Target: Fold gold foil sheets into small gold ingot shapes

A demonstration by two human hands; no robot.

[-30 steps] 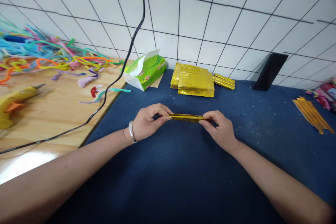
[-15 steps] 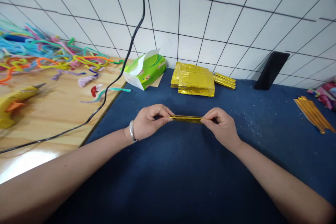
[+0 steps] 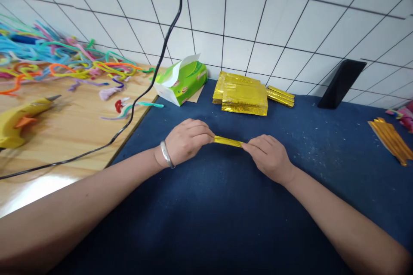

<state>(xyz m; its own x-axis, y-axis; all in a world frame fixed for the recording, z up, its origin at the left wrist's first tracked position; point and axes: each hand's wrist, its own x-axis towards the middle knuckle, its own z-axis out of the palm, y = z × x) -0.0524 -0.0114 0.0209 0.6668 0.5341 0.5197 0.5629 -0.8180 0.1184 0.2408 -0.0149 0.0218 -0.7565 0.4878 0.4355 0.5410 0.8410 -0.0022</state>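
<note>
A narrow folded strip of gold foil paper (image 3: 228, 141) is held level just over the blue cloth (image 3: 226, 215). My left hand (image 3: 185, 142), with a silver bangle on its wrist, pinches the strip's left end with curled fingers. My right hand (image 3: 267, 157) is closed over the strip's right end, knuckles up. Both hands sit low, close to the cloth; most of the strip's ends are hidden inside the fingers.
Behind the hands lie a stack of gold foil sheets (image 3: 243, 98) and folded gold strips (image 3: 280, 96). More folded strips (image 3: 392, 139) lie far right. A green tissue pack (image 3: 182, 81), black stand (image 3: 340, 84), black cable (image 3: 142, 94), yellow glue gun (image 3: 19, 120) and pipe cleaners (image 3: 58, 64) are around.
Both hands have closed in on each other, so less of the gold strip shows between them. The view has tipped slightly, shifting everything a little up and right.
</note>
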